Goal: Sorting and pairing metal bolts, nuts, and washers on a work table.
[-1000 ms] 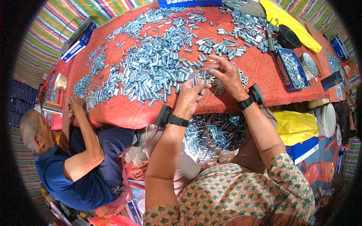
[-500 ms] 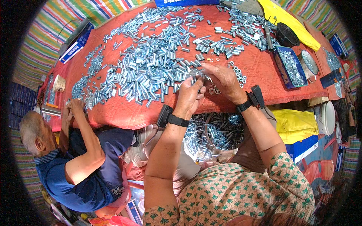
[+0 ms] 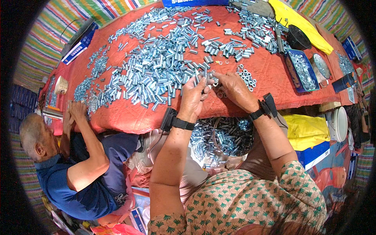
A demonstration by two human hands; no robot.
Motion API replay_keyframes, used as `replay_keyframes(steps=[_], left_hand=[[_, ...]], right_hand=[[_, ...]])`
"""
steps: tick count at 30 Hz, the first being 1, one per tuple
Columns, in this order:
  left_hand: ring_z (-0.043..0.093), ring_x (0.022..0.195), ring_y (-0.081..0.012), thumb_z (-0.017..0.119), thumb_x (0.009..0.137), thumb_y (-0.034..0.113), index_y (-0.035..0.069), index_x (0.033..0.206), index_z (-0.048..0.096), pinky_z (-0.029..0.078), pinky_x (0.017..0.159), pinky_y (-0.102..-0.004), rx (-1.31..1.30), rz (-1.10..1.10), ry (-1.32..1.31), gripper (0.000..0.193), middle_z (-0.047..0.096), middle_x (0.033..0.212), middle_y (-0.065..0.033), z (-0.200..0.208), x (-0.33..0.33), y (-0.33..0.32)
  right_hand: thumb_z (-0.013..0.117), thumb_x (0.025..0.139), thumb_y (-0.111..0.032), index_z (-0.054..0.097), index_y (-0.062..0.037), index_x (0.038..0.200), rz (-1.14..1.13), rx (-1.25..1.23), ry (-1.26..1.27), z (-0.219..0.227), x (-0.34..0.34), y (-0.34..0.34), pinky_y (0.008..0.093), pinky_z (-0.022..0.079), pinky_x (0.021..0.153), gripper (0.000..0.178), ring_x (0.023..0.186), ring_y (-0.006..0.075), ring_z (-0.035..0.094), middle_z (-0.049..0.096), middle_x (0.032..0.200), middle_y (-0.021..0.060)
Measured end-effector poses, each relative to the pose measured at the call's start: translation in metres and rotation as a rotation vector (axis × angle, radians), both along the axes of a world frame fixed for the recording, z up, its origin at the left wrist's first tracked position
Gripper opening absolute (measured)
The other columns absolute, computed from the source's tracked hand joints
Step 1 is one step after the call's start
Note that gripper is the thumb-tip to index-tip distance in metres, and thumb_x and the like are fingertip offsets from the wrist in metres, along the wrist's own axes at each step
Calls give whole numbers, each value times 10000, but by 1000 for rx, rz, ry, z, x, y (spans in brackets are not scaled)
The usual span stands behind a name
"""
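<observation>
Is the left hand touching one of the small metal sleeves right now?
Touching. The head view shows the left hand with its fingers closed around a small metal sleeve above the red table.

A makeshift assembly workshop: red-clothed table (image 3: 274, 84) heaped with metal sleeves (image 3: 156, 70), striped tarpaulin walls (image 3: 39, 51)

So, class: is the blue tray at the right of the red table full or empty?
Full: the blue tray on the red table is covered wall to wall with small silvery metal parts, with hardly any of its bottom showing.
</observation>
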State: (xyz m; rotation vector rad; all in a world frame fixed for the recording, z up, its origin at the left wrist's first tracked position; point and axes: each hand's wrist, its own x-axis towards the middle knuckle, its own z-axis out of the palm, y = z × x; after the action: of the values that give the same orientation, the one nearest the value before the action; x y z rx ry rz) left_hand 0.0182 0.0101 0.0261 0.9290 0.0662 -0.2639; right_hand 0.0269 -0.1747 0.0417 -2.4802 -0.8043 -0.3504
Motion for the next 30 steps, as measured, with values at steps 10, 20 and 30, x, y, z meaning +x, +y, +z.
replay_keyframes(steps=[10,20,30], left_hand=[[479,593,-32,583,970,164,22,1036,543,332,432,-144,41,-106,36,161,662,887,-98,-4,-4,-4],[491,588,-41,586,967,162,6,1018,561,318,427,-158,39,-182,4,166,675,858,-107,0,-11,-23],[453,582,-41,607,955,172,19,1047,546,300,435,-153,22,-156,-38,189,654,899,-101,-8,-9,-36]], right_hand=[[627,822,73,544,-30,1269,-87,651,346,-1,12,-16,242,501,681,466,787,98,624,640,877,30],[668,828,7,560,-105,1276,-48,638,219,10,5,-13,295,536,694,475,833,155,669,679,929,76],[674,791,63,553,-73,1288,49,374,-80,16,8,-21,306,554,741,529,831,231,686,680,914,105]])
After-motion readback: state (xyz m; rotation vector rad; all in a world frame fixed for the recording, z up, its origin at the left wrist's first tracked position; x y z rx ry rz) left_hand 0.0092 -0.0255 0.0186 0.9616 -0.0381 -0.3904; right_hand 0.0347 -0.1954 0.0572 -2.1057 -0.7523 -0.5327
